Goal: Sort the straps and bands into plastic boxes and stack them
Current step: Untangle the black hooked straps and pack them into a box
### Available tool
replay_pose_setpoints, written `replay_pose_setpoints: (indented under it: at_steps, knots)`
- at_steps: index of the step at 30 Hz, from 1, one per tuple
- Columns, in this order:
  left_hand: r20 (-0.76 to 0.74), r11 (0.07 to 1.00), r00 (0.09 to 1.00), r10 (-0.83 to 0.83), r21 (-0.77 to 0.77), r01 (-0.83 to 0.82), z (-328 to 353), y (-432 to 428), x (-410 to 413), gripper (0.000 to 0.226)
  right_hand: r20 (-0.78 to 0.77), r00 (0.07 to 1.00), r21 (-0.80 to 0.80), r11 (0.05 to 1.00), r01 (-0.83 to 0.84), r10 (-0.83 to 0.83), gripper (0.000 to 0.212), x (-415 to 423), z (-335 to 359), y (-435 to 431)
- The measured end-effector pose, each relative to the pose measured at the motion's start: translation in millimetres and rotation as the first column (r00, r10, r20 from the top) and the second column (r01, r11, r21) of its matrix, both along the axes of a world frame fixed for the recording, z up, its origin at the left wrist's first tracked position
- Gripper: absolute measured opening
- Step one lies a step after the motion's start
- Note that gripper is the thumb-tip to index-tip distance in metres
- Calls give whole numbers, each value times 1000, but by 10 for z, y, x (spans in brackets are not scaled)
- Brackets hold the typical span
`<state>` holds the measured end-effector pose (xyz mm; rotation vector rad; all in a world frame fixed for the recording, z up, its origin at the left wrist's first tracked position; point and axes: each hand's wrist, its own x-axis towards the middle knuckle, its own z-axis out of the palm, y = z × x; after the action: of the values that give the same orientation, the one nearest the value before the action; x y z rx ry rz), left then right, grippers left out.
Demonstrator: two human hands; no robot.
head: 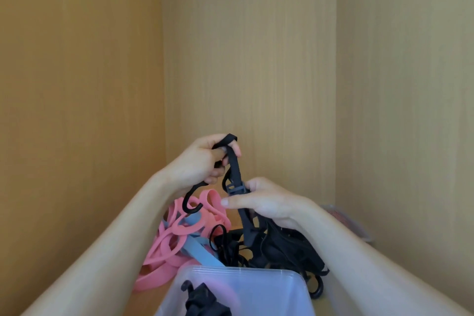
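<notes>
While held up, black strap [234,164] hangs over the pile [282,246].
L hand [197,161] grips its top loop, R hand [264,202] pinches the buckle [236,188]; pink bands [166,244] & clear box [269,290] below.

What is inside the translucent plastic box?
Black hooked straps lie inside the translucent plastic box; its lower part is out of frame, so the rest is unseen.
</notes>
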<state>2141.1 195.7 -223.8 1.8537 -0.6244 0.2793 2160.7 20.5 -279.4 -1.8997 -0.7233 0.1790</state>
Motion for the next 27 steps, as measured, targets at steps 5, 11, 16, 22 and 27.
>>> replay_pose_setpoints:
  at_steps: [5,11,16,22,27]
  knots:
    - [-36,996,997,-65,-59,63,69,155,31,34,58,982,166,972,169,-180,4,80,155,-359]
    - [-79,995,997,-21,95,29,43,230,64,12,39,919,371,860,351,-393,11,144,389,-814]
    - [-105,998,993,59,29,-57,39,320,114,31,125,898,305,878,370,-422,12,139,443,-772]
    - [-53,980,985,161,-111,-166,-16,321,227,26,167,955,127,965,228,-247,20,119,386,-774]
    - [125,939,939,322,89,-333,-62,379,250,17,168,967,140,976,167,-189,41,94,398,-783]
